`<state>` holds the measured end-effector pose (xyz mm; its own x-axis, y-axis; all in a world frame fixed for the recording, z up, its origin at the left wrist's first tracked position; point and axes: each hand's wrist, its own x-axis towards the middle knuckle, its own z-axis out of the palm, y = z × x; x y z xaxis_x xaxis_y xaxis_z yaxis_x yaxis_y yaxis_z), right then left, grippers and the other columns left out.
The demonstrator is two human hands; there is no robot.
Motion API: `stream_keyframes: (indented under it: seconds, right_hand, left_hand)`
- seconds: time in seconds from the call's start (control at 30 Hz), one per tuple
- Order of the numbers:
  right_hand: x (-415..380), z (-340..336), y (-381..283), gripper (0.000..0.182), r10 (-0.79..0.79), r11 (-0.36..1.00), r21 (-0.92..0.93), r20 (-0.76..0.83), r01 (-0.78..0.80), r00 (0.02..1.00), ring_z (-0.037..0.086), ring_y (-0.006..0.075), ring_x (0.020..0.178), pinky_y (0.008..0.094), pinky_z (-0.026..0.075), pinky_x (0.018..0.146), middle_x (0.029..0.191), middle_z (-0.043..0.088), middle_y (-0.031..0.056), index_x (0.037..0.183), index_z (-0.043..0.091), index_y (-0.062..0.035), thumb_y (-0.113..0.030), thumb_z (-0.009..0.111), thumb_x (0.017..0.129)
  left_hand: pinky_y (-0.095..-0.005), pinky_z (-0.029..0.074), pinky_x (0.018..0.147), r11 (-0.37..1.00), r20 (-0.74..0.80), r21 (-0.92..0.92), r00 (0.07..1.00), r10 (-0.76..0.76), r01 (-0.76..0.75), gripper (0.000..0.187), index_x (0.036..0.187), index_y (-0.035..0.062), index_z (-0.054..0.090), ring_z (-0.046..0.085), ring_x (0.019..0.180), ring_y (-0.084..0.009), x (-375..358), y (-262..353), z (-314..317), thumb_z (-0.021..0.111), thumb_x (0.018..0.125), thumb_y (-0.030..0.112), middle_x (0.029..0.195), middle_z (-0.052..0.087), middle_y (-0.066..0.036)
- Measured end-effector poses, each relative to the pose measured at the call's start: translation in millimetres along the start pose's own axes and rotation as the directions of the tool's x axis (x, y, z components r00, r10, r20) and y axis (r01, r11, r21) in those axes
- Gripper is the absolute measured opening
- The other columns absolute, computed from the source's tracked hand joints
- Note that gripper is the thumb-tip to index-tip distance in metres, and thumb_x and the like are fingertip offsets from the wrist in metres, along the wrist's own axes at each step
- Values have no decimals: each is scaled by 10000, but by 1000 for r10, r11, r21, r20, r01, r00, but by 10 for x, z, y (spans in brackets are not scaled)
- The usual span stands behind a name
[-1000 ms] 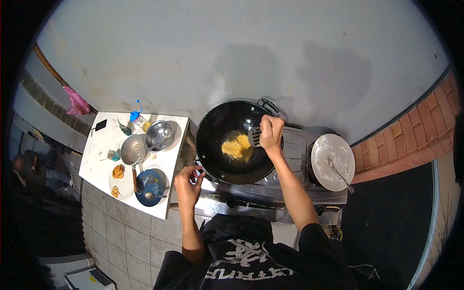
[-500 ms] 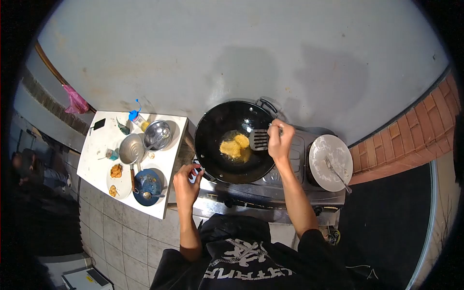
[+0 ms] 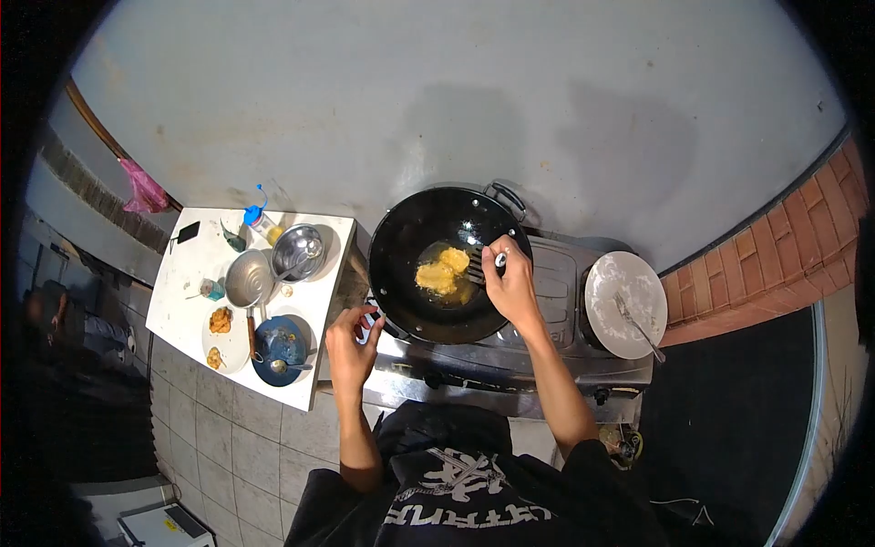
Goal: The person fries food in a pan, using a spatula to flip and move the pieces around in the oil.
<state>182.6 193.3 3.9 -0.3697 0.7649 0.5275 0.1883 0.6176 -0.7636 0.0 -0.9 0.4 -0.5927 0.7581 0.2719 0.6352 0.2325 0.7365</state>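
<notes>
My right hand (image 3: 512,283) is closed round the handle of a slotted spatula (image 3: 475,266), its dark blade tilted down into a black wok (image 3: 410,228). Yellow battered pieces (image 3: 442,272) lie in shallow oil at the wok's bottom, just left of the blade. At the wok's lower left rim, my left hand (image 3: 351,342) has its fingers curled, apparently on the near side handle. That handle is mostly hidden by the fingers.
On the right of the gas stove (image 3: 551,283) sits a pale plate (image 3: 629,314) with a fork. A white table (image 3: 191,264) at left carries metal bowls, a blue pan (image 3: 290,339), a plate of fried pieces (image 3: 237,346) and a blue-capped bottle (image 3: 264,226). Another person stands far left.
My right hand has moved slightly left and down, turning the spatula so its blade looks narrower beside the yellow pieces. My left hand stays nearly in place.
</notes>
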Motion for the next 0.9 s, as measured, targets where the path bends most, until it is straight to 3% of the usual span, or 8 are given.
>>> stream_keyframes:
  seconds: [0.1, 0.23, 0.3, 0.4, 0.5, 0.73, 0.83, 0.9]
  right_hand:
    - [-53, -77, -15, 138, -120, 981, -153, 11, 120, 993, 526, 332, 724, 412, 430, 689, 804, 536, 154, 850, 536, 23, -62, 627, 908]
    - [-149, -121, 3, 150, -141, 953, -272, -1, 136, 990, 549, 287, 705, 383, 459, 661, 841, 563, 144, 898, 569, 25, -95, 658, 912]
    - [-183, -140, -62, 173, 113, 994, -14, 72, -112, 991, 589, 223, 683, 347, 485, 622, 879, 613, 142, 941, 591, 29, -120, 676, 914]
    - [-189, -169, -141, 157, 301, 953, -12, 145, -302, 943, 593, 144, 675, 287, 477, 602, 865, 649, 110, 957, 609, 31, -108, 670, 919]
    - [-240, -99, 51, 139, 345, 909, 193, 152, -371, 926, 611, 96, 663, 248, 514, 585, 843, 654, 74, 961, 616, 27, -105, 653, 940]
    - [-255, -124, 210, 126, 326, 877, 343, 90, -337, 941, 592, 72, 645, 234, 507, 575, 731, 609, 59, 912, 613, 17, -98, 661, 932]
    - [-194, -240, 110, 114, 212, 968, 122, 82, -221, 974, 505, 107, 591, 298, 408, 542, 715, 560, 90, 891, 571, 20, -53, 656, 914]
    - [-119, -355, -88, 122, 163, 983, 66, 127, -172, 978, 513, 138, 597, 315, 416, 553, 737, 565, 106, 904, 560, 21, -56, 655, 913]
  left_hand:
    - [-309, 421, 561, 1000, 3, 5, 1000, -7, 7, 188, 940, 23, 705, 501, 567, -175, 7, 28, -19, 774, 785, 105, 688, 559, -79]
    - [-304, 412, 541, 1000, 4, -18, 1000, -21, 21, 190, 943, 11, 708, 496, 555, -159, -2, 36, 13, 771, 799, 119, 690, 572, -79]
    - [-304, 409, 536, 999, 4, -28, 1000, -23, 23, 191, 942, 8, 710, 494, 551, -155, -2, 48, 27, 770, 801, 123, 691, 577, -78]
    - [-302, 407, 530, 999, 5, -28, 1000, -26, 26, 194, 940, 6, 713, 495, 546, -153, -4, 55, 28, 771, 802, 129, 691, 584, -80]
    - [-303, 406, 531, 1000, 4, -17, 1000, -24, 24, 189, 937, 10, 715, 491, 541, -154, -4, 61, 15, 768, 806, 135, 687, 581, -79]
    - [-311, 400, 526, 1000, -10, -21, 1000, -10, 10, 178, 934, 18, 715, 482, 536, -160, -13, 31, -15, 760, 815, 142, 674, 569, -81]
    - [-310, 400, 525, 999, -14, -24, 1000, -23, 22, 178, 931, 14, 711, 485, 534, -164, -22, 11, -18, 760, 812, 137, 671, 566, -82]
    - [-309, 400, 524, 999, -11, -23, 999, -29, 29, 177, 929, 12, 710, 487, 533, -165, -27, 7, -12, 760, 811, 135, 670, 565, -82]
